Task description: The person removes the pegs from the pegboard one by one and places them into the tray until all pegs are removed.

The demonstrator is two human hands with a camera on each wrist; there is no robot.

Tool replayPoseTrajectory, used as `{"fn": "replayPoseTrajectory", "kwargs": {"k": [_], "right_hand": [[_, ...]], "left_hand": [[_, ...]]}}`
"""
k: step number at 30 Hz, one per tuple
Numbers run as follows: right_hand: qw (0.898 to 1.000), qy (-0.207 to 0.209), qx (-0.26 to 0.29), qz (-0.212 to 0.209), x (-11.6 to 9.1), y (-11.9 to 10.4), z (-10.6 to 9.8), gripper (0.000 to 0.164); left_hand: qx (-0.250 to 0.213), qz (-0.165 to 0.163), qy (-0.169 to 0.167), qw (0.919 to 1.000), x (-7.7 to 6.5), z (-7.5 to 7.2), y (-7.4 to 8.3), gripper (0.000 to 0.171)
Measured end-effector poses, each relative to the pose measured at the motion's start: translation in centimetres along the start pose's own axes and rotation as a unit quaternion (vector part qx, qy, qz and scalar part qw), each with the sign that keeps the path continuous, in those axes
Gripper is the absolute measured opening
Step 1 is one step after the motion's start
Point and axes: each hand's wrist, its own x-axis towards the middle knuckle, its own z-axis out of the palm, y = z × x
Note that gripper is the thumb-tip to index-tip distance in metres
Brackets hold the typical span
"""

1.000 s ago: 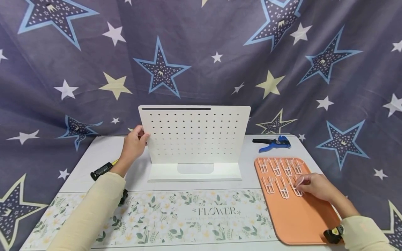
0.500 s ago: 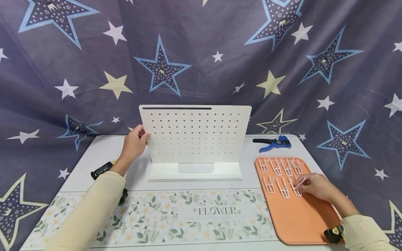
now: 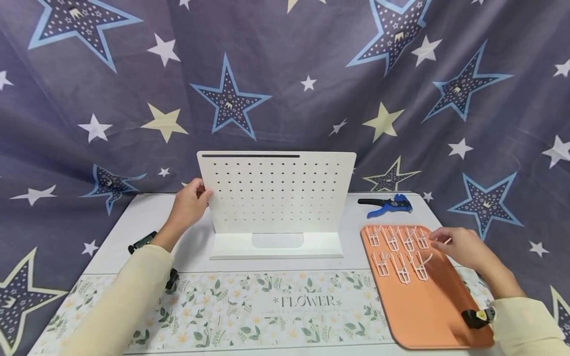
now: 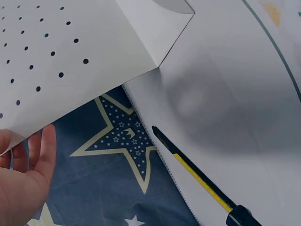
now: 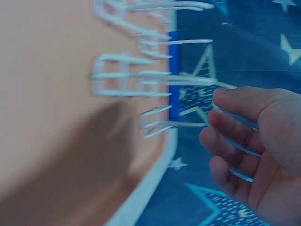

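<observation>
In the head view a white pegboard [image 3: 276,198] stands upright on its wide base, rows of small holes across its face. My left hand [image 3: 191,202] grips its left edge; in the left wrist view the thumb lies on the front face and the fingers [image 4: 47,146] are behind. Several white wire hooks [image 3: 403,269] lie in two rows on an orange tray [image 3: 436,316]. At the tray's back right corner, my right hand [image 3: 460,247] has loosely bent fingers right at the prong of the last back-row hook [image 3: 422,239]. Nothing shows held in it in the right wrist view.
A blue wire stripper [image 3: 389,204] with a black handle lies behind the tray. Left of the pegboard is a slim black and yellow tool [image 4: 197,176]. A flower-print strip [image 3: 249,311] runs along the table front, and a star-patterned curtain [image 3: 285,74] hangs behind.
My right hand has let go of the right front-row hook, which stays on the tray, and moved back to the rear corner. My left hand keeps its hold on the pegboard.
</observation>
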Motion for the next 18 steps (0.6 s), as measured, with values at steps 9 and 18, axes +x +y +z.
{"fn": "replayPoseTrajectory", "kwargs": {"k": [9, 18], "right_hand": [[0.997, 0.069, -0.024, 0.001, 1.2, -3.0, -2.1, 0.015], [0.995, 0.086, 0.006, -0.051, 2.2, -8.5, -2.7, 0.019]], "left_hand": [[-0.007, 0.004, -0.017, 0.9998, -1.0, -0.2, 0.7, 0.041], [0.049, 0.071, 0.015, 0.9962, -4.0, -1.8, 2.7, 0.046]]}}
